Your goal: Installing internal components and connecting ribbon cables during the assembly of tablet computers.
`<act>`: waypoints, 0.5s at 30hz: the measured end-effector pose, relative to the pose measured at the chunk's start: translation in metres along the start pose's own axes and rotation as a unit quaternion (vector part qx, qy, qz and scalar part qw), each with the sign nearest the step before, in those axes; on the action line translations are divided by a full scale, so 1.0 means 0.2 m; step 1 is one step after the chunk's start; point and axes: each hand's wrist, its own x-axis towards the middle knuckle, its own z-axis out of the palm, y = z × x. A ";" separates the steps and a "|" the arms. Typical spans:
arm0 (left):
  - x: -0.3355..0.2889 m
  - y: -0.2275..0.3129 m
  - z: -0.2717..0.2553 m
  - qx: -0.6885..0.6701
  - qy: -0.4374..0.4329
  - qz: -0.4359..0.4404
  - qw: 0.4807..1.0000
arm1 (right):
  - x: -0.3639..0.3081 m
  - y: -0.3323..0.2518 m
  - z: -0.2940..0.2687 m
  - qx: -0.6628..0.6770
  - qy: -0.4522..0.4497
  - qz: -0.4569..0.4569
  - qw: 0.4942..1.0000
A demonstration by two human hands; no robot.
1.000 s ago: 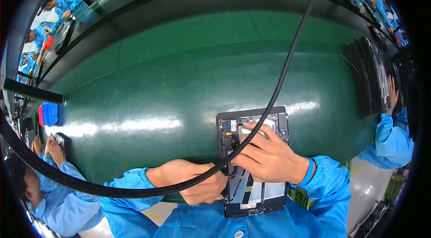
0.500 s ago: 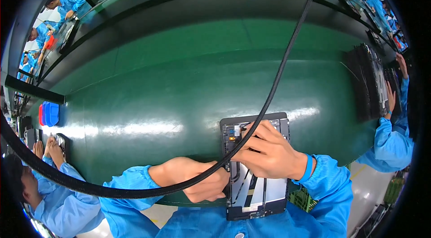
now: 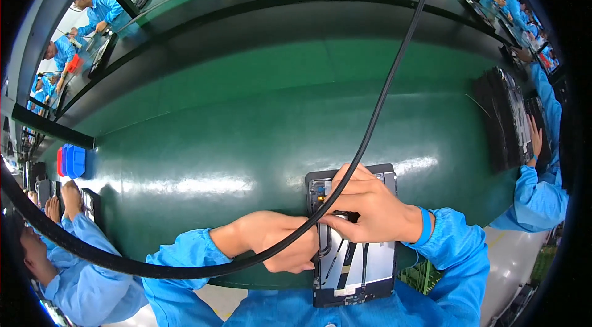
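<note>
An opened tablet body (image 3: 364,265), dark frame with white and black inner parts, lies at the near edge of the green belt (image 3: 246,136). My left hand (image 3: 277,247) grips its left edge, fingers curled onto the frame. My right hand (image 3: 370,206) lies over the upper half, thumb and fingers pinched on a small dark part near the middle. Both my sleeves are blue. A thick black cable (image 3: 382,99) hangs across the view in front of the hands.
Stacked dark tablet trays (image 3: 509,120) stand at the right, with a co-worker's hand (image 3: 534,136) on them. Another co-worker's hands (image 3: 65,197) work at the left, beside blue and red bins (image 3: 71,160). More trays and workers line the far bench.
The tablet and both hands sit slightly lower and further right in the view. My right fingers have closed in toward the tablet's middle.
</note>
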 end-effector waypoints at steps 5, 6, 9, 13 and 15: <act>-0.03 -0.01 0.01 -0.026 -0.001 -0.051 0.998 | 0.01 0.01 0.00 0.031 -0.012 0.019 0.999; -0.04 -0.01 0.01 -0.031 -0.002 -0.058 0.998 | 0.01 0.01 0.01 0.051 -0.003 0.025 0.998; -0.05 -0.04 0.00 -0.046 -0.001 -0.087 0.995 | 0.01 0.01 -0.01 0.082 0.013 0.053 0.995; -0.06 -0.04 -0.03 -0.037 -0.010 -0.124 0.992 | 0.02 0.00 -0.01 0.093 0.020 0.061 0.994; -0.06 -0.03 -0.03 -0.038 -0.017 -0.143 0.989 | 0.02 -0.01 -0.03 0.094 0.010 0.077 0.993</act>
